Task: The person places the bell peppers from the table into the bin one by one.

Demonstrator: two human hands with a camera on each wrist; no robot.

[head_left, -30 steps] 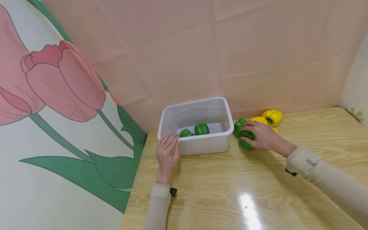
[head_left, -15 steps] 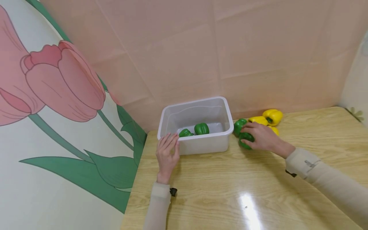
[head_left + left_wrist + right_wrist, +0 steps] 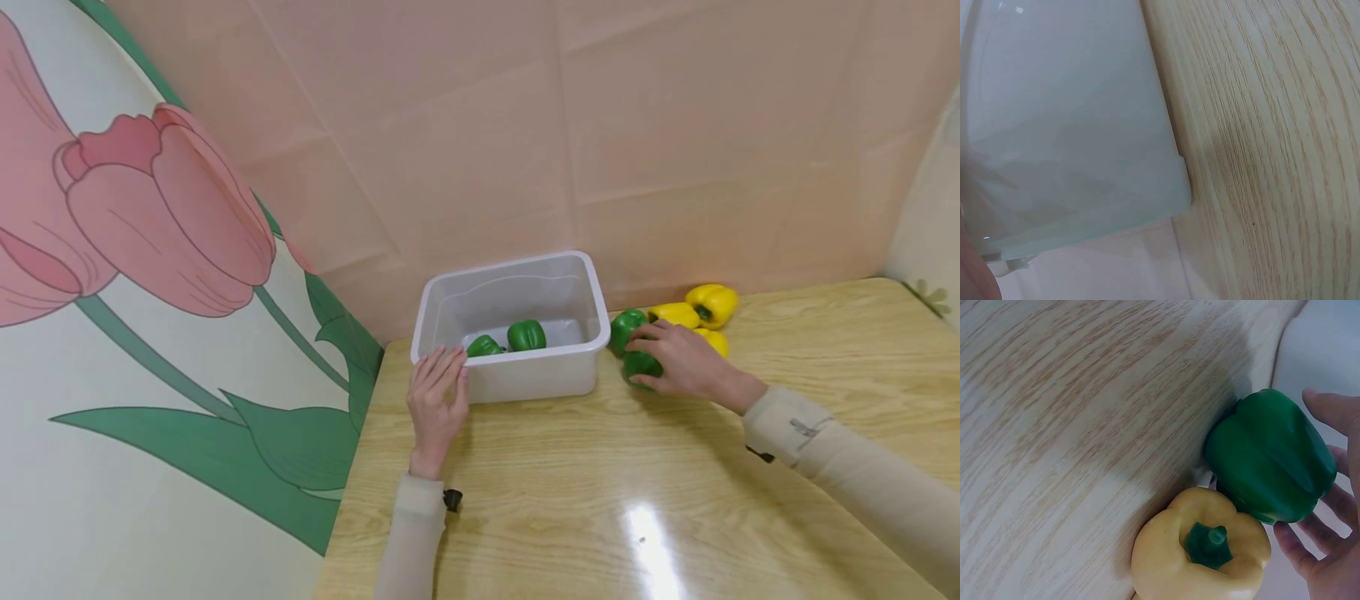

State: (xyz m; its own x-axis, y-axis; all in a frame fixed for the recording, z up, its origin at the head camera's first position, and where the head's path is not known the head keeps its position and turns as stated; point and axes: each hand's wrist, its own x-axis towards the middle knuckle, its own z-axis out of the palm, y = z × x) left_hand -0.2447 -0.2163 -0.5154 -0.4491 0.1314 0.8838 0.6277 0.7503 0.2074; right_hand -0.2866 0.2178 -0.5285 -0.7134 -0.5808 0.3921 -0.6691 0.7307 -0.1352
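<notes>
My left hand (image 3: pixel 435 408) rests its extended fingers on the near left corner of a pale grey plastic bin (image 3: pixel 525 377). Only a bit of a finger (image 3: pixel 972 275) shows in the left wrist view, beside the bin's wall (image 3: pixel 1072 125). On the table just right of the bin, my right hand (image 3: pixel 684 358) curls its fingers and thumb around a green bell pepper (image 3: pixel 640 367). The right wrist view shows this green pepper (image 3: pixel 1272 456) between thumb and fingers, next to a yellow bell pepper (image 3: pixel 1200 550). Behind it, another green pepper (image 3: pixel 624 327) is partly hidden.
Two green peppers (image 3: pixel 527 335) lie inside the bin. To the right of it, yellow peppers (image 3: pixel 712 305) cluster near the pink-draped backdrop (image 3: pixel 675 167). A wall with painted tulips (image 3: pixel 180 225) borders the wooden table (image 3: pixel 540 500) on the left.
My right hand has shifted slightly left, and its thumb sits lower on the green pepper. More of the yellow peppers behind the hand shows. The left hand and bin stay put.
</notes>
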